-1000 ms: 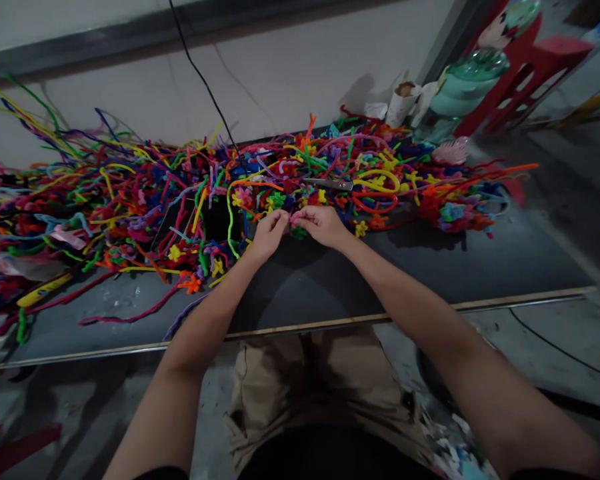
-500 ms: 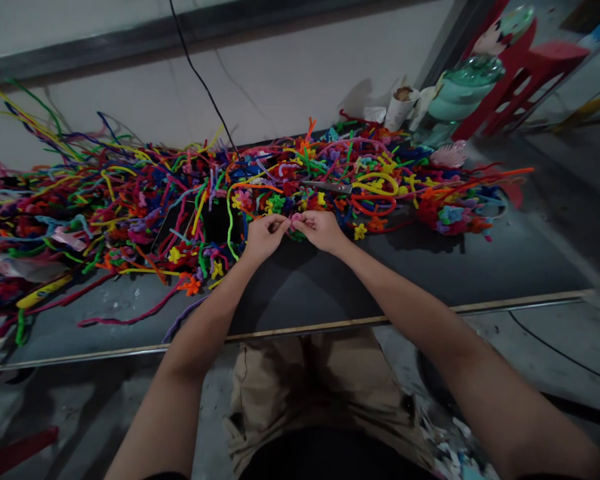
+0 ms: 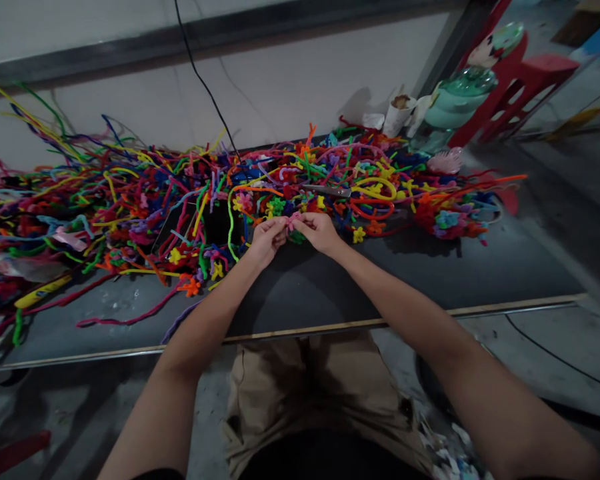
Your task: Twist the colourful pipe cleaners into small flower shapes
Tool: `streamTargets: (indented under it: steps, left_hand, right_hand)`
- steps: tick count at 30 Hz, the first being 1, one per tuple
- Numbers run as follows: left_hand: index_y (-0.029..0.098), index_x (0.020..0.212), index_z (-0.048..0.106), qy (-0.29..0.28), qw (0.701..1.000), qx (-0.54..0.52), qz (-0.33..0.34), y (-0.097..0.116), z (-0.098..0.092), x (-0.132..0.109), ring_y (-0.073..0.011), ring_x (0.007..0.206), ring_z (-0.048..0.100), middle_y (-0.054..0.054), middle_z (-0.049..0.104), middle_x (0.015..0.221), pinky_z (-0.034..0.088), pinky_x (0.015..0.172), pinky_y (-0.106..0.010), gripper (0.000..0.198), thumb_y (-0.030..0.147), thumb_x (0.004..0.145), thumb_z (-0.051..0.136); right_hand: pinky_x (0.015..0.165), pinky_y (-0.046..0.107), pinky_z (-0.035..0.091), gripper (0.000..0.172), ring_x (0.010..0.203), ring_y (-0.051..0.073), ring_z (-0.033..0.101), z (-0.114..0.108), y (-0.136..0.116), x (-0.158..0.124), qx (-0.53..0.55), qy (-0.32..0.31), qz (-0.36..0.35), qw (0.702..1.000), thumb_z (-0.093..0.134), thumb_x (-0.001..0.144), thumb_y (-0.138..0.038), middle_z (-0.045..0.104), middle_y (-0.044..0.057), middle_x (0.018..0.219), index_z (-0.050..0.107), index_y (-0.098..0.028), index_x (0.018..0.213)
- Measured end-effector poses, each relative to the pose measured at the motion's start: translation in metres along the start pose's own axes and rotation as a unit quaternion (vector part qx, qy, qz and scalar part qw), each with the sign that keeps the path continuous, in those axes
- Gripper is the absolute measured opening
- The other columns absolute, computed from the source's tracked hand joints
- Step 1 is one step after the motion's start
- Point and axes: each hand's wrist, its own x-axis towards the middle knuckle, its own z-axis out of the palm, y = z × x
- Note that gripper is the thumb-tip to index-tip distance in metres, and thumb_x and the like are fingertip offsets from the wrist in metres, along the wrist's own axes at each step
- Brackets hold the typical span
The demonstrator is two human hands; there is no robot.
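Observation:
A small pink pipe-cleaner piece (image 3: 293, 220) is pinched between the fingertips of both hands, above the near edge of the heap. My left hand (image 3: 270, 239) grips its left side, fingers closed. On its right side, my right hand (image 3: 319, 231) is closed too, thumb and forefinger together. The piece looks like a small looped flower, partly covered by the fingers. Just behind the hands lie scissors (image 3: 375, 190) with yellow and orange-red handles, among many coloured pipe cleaners (image 3: 145, 193). A yellow pipe-cleaner flower (image 3: 359, 235) rests right of my right hand.
The dark table (image 3: 300, 293) has a pale front edge. A phone-like dark slab (image 3: 175, 230) lies in the heap at left. At the back right stand a paper cup (image 3: 399, 117) and a green bottle (image 3: 453, 110). A black cable (image 3: 200, 77) hangs down into the heap.
My left hand has turned slightly and its fingers have closed further around the pink piece, which now shows more between the fingertips. The camera view has shifted a little.

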Motion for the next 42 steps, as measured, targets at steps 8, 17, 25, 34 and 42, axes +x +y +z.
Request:
streamTargets:
  steps: [8,17,25,34,42]
  left_hand:
    - [0.017,0.072,0.063,-0.047,0.987,0.123,0.093,-0.001,-0.012,0.003,-0.0057,0.05,0.042,0.006,0.046,0.055,0.035,0.05,-0.02,0.039,0.045,0.061,0.086]
    - [0.017,0.074,0.061,0.006,0.949,0.275,0.153,0.003,-0.013,0.005,-0.0079,0.056,0.054,0.003,0.061,0.07,0.043,0.057,-0.022,0.011,0.019,0.074,0.072]
    - [0.016,0.071,0.061,0.056,0.983,0.119,0.126,-0.008,-0.007,0.005,-0.0065,0.051,0.051,0.003,0.059,0.062,0.044,0.052,-0.02,0.025,0.03,0.068,0.081]
    - [0.018,0.076,0.061,0.033,0.965,0.203,0.161,-0.012,-0.012,0.008,-0.0082,0.053,0.055,0.004,0.06,0.06,0.045,0.054,-0.021,0.023,0.033,0.072,0.078]
    - [0.017,0.071,0.061,0.092,0.977,0.143,0.129,-0.006,-0.008,0.005,-0.0066,0.05,0.049,0.004,0.057,0.058,0.038,0.049,-0.019,0.027,0.035,0.066,0.08]
  right_hand:
    - [0.054,0.026,0.044,0.048,0.054,0.011,0.053,-0.002,-0.001,-0.008,-0.006,-0.022,-0.011,1.0,0.065,0.077,-0.064,0.064,0.002,0.067,0.069,-0.016,0.084]
    - [0.067,0.029,0.051,0.032,0.074,0.02,0.07,-0.013,-0.01,-0.007,-0.17,0.047,-0.07,0.982,0.064,0.083,-0.047,0.076,0.007,0.081,0.078,-0.018,0.084]
    - [0.05,0.027,0.05,0.034,0.049,0.015,0.064,-0.005,-0.003,-0.007,-0.109,0.066,-0.064,0.99,0.066,0.079,-0.048,0.075,0.006,0.07,0.079,-0.016,0.081]
    - [0.042,0.023,0.041,0.046,0.04,0.011,0.053,-0.012,0.002,-0.005,-0.091,0.012,0.016,0.996,0.066,0.077,-0.058,0.065,0.002,0.051,0.079,-0.014,0.082]
    - [0.048,0.024,0.044,0.042,0.043,0.01,0.054,-0.011,-0.001,-0.003,-0.081,-0.026,0.02,0.996,0.069,0.074,-0.058,0.069,0.003,0.063,0.071,-0.016,0.071]
